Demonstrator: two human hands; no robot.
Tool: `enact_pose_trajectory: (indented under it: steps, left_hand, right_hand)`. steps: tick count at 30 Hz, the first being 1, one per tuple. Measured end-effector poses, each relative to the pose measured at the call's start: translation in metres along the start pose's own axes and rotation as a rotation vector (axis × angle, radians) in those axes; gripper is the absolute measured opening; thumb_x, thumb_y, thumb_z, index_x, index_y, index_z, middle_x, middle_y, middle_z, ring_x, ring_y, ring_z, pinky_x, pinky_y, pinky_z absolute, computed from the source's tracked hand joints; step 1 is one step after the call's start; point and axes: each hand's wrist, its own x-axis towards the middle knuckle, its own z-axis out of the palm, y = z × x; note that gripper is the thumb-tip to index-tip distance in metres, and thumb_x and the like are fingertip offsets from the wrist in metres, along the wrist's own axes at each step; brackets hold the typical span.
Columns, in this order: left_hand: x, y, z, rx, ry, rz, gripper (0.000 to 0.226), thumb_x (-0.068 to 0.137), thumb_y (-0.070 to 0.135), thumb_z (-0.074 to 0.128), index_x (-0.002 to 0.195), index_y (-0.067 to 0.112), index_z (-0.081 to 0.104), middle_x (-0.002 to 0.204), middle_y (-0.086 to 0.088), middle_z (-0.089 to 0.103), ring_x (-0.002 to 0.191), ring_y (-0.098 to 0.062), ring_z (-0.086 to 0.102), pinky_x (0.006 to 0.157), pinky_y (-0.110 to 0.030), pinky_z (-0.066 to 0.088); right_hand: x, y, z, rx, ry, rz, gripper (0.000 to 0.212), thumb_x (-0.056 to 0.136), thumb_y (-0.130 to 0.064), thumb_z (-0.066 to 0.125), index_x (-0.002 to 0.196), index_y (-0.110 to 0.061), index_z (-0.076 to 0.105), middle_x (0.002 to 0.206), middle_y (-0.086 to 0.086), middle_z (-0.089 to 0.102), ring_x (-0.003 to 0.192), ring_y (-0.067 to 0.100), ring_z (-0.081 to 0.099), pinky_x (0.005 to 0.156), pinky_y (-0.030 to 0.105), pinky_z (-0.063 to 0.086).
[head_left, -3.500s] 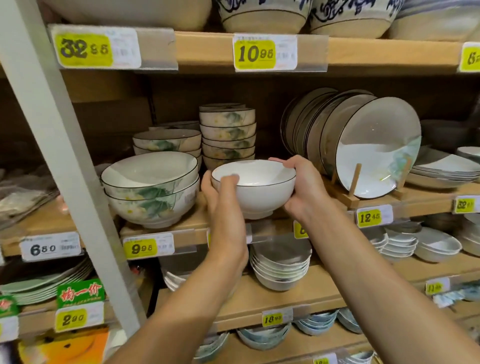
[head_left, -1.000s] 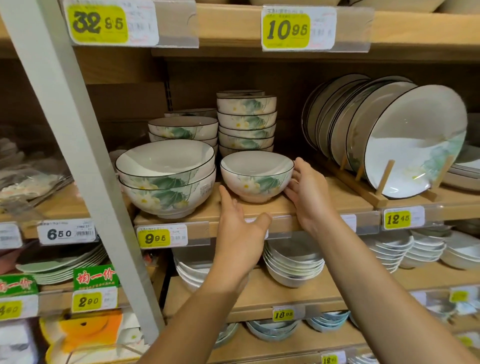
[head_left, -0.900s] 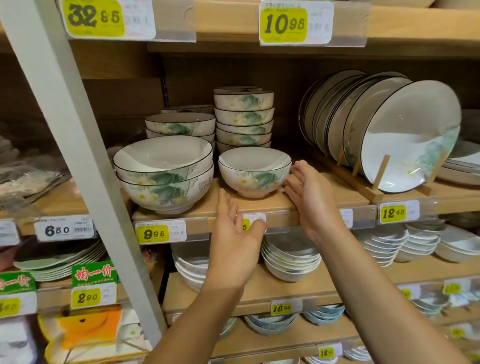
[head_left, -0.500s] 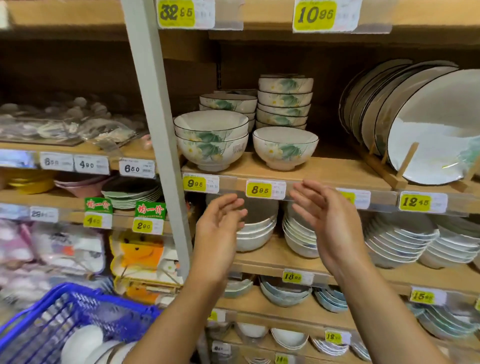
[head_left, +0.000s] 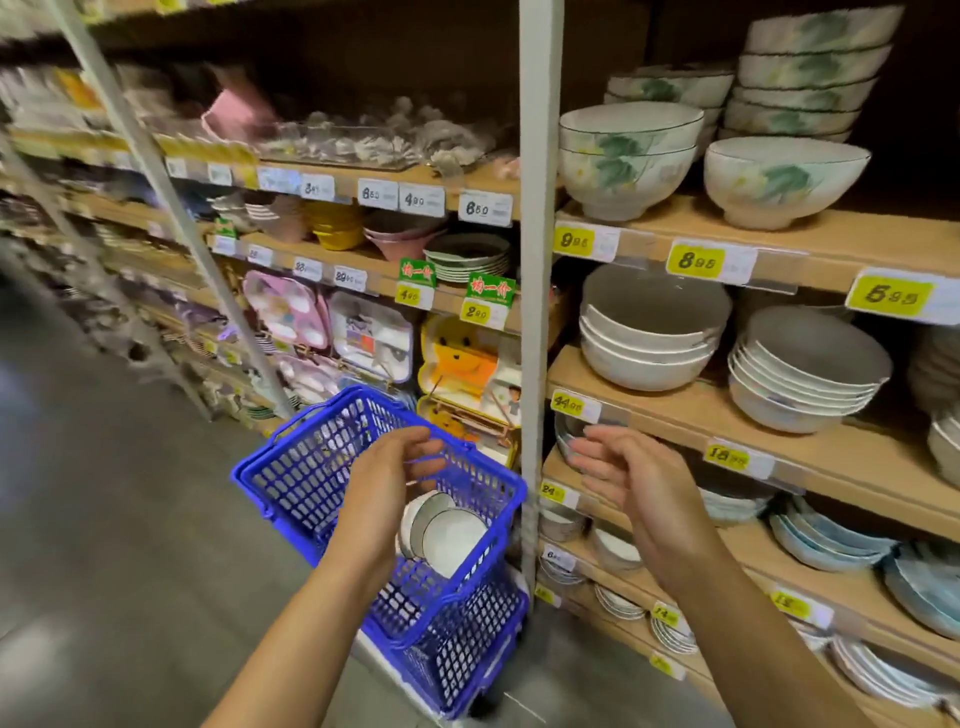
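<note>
Blue plastic mesh shopping basket (head_left: 291, 483) sits directly under the left hand (head_left: 389, 473). White ceramic bowls with dark rims (head_left: 441, 530) lie inside it, just below the fingers. The left hand's fingers are loosely curled at the basket's thin handle; cannot tell whether they grip it. Right hand (head_left: 634, 478) is beside the basket with relaxed, spread fingers, holding nothing. White metal shelf post (head_left: 537, 260) stands between the hands. White floral ceramic bowl (head_left: 779, 182) is on the wooden shelf (head_left: 831, 244) well above the right hand.
</note>
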Motion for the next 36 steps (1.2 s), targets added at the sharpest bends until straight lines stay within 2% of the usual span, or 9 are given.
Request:
enact_pose_trajectory:
  steps: [7, 15, 19, 22, 26, 30, 32, 34, 36]
  left_hand:
    - [0.020, -0.016, -0.080, 0.013, -0.010, -0.043, 0.025, 0.094, 0.020, 0.044, 0.096, 0.011, 0.066, 0.089, -0.006, 0.075, 0.074, -0.017, 0.070, 0.067, -0.030, 0.051]
    - [0.070, -0.025, -0.165, 0.098, -0.041, -0.139, 0.021, 0.094, 0.020, 0.045, 0.096, 0.011, 0.065, 0.089, -0.007, 0.073, 0.075, -0.020, 0.067, 0.070, -0.032, 0.048]
    - [0.096, -0.036, -0.192, 0.171, -0.076, -0.195, 0.020, 0.094, 0.020, 0.045, 0.091, 0.013, 0.064, 0.082, -0.002, 0.072, 0.068, -0.015, 0.065, 0.064, -0.029, 0.045]
    - [0.113, -0.050, -0.196, 0.223, -0.150, -0.240, 0.019, 0.093, 0.019, 0.046, 0.088, 0.013, 0.062, 0.073, 0.002, 0.069, 0.069, -0.018, 0.063, 0.062, -0.028, 0.045]
    - [0.143, -0.069, -0.187, 0.333, -0.228, -0.283, 0.020, 0.096, 0.021, 0.045, 0.097, 0.011, 0.063, 0.093, -0.007, 0.071, 0.074, -0.018, 0.064, 0.068, -0.031, 0.047]
    - [0.176, -0.092, -0.163, 0.439, -0.300, -0.328, 0.025, 0.098, 0.020, 0.041, 0.106, 0.007, 0.061, 0.101, -0.012, 0.067, 0.080, -0.022, 0.061, 0.068, -0.031, 0.043]
    - [0.193, -0.103, -0.147, 0.519, -0.321, -0.334, 0.028, 0.097, 0.019, 0.040, 0.109, 0.002, 0.060, 0.099, -0.012, 0.065, 0.079, -0.022, 0.058, 0.063, -0.028, 0.042]
    - [0.208, -0.112, -0.133, 0.591, -0.344, -0.334, 0.027, 0.096, 0.017, 0.041, 0.104, 0.000, 0.061, 0.096, -0.013, 0.064, 0.077, -0.022, 0.055, 0.061, -0.027, 0.040]
    - [0.225, -0.124, -0.118, 0.675, -0.393, -0.325, 0.026, 0.095, 0.017, 0.041, 0.101, 0.001, 0.061, 0.100, -0.020, 0.065, 0.081, -0.024, 0.056, 0.068, -0.030, 0.042]
  right_hand:
    - [-0.005, 0.036, 0.069, -0.100, -0.046, 0.102, 0.024, 0.099, -0.009, 0.045, 0.096, -0.008, 0.069, 0.088, 0.011, 0.076, 0.085, 0.024, 0.073, 0.083, 0.036, 0.055]
    - [0.000, 0.086, 0.149, -0.255, 0.017, 0.161, 0.022, 0.098, -0.009, 0.047, 0.089, -0.011, 0.068, 0.087, 0.010, 0.071, 0.075, 0.017, 0.065, 0.064, 0.022, 0.049]
    - [0.012, 0.123, 0.173, -0.364, 0.063, 0.214, 0.018, 0.096, -0.017, 0.053, 0.088, -0.012, 0.068, 0.088, 0.008, 0.071, 0.075, 0.014, 0.063, 0.068, 0.026, 0.046]
    - [0.025, 0.148, 0.182, -0.451, 0.096, 0.273, 0.020, 0.095, -0.016, 0.053, 0.085, -0.007, 0.067, 0.088, 0.011, 0.068, 0.073, 0.015, 0.059, 0.064, 0.024, 0.043]
    - [0.045, 0.170, 0.183, -0.560, 0.141, 0.322, 0.020, 0.090, -0.016, 0.052, 0.079, -0.004, 0.064, 0.084, 0.015, 0.064, 0.084, 0.029, 0.060, 0.076, 0.039, 0.048]
    - [0.071, 0.192, 0.185, -0.610, 0.158, 0.396, 0.033, 0.086, -0.010, 0.052, 0.056, -0.019, 0.040, 0.060, 0.001, 0.041, 0.064, 0.020, 0.038, 0.063, 0.033, 0.030]
    - [0.088, 0.206, 0.184, -0.621, 0.172, 0.457, 0.027, 0.087, -0.010, 0.053, 0.061, -0.014, 0.046, 0.066, 0.004, 0.045, 0.069, 0.022, 0.042, 0.065, 0.031, 0.029]
    - [0.104, 0.222, 0.184, -0.605, 0.181, 0.539, 0.016, 0.092, -0.012, 0.052, 0.077, -0.005, 0.052, 0.080, 0.010, 0.047, 0.081, 0.025, 0.045, 0.068, 0.030, 0.029]
    - [0.118, 0.240, 0.186, -0.541, 0.179, 0.633, 0.013, 0.095, -0.012, 0.051, 0.085, -0.005, 0.047, 0.083, 0.009, 0.042, 0.083, 0.024, 0.039, 0.069, 0.029, 0.028]
